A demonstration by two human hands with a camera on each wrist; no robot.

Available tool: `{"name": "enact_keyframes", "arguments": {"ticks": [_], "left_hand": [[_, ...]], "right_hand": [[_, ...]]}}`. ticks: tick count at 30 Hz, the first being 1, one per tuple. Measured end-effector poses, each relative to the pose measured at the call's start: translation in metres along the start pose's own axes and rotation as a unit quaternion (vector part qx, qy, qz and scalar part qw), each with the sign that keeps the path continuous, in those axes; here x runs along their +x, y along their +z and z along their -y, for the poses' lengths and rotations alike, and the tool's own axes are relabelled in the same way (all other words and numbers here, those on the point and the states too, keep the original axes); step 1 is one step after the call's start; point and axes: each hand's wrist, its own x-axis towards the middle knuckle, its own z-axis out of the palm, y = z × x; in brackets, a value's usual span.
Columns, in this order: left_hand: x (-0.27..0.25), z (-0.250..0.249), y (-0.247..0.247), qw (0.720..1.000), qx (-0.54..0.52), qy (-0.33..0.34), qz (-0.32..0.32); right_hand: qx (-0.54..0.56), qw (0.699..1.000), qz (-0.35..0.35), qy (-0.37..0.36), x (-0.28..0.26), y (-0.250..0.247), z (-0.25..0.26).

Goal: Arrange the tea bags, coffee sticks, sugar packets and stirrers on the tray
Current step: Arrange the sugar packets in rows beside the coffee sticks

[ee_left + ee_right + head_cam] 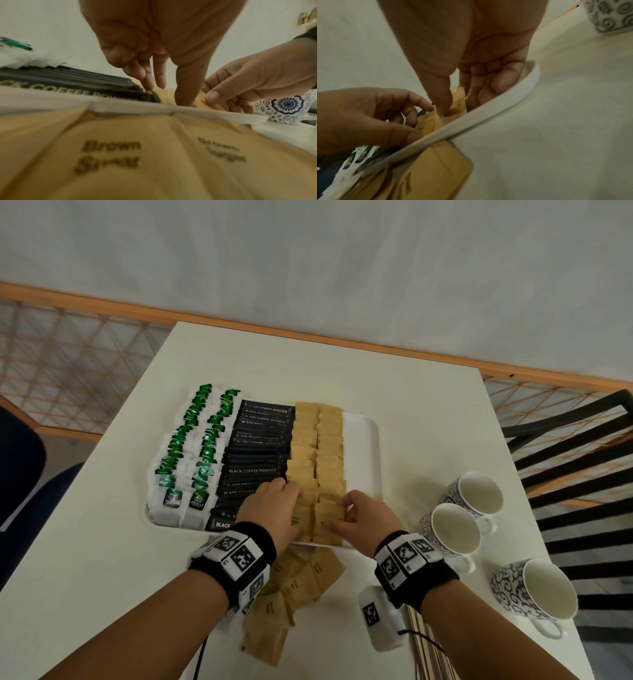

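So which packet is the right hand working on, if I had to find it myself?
Start at the white tray on the table and find the two tan columns of sugar packets beside the black coffee sticks. In the right column, the packet nearest you is pinched by the right hand, its edge lifted, unlike the flat ones behind.

The tray [371,440] keeps a bare strip along its right side; three cups [448,529] crowd the surface [404,412] just beyond it.
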Motion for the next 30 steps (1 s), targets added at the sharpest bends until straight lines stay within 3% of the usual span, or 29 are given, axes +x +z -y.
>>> {"name": "enact_keyframes", "arguments": {"ticks": [5,13,30], "left_hand": [[0.002,0.0,0.0,1.0,-0.001,-0.015,0.002],[0.011,-0.001,-0.003,1.0,-0.008,-0.016,-0.021],[0.016,0.0,-0.001,0.998,-0.044,-0.044,-0.032]], "right_hand": [[-0.036,0.999,-0.01,0.005,-0.005,0.004,0.004],[0.046,0.997,-0.061,-0.001,0.01,0.005,0.004],[0.107,0.991,-0.078,-0.024,0.015,0.009,-0.002]]}}
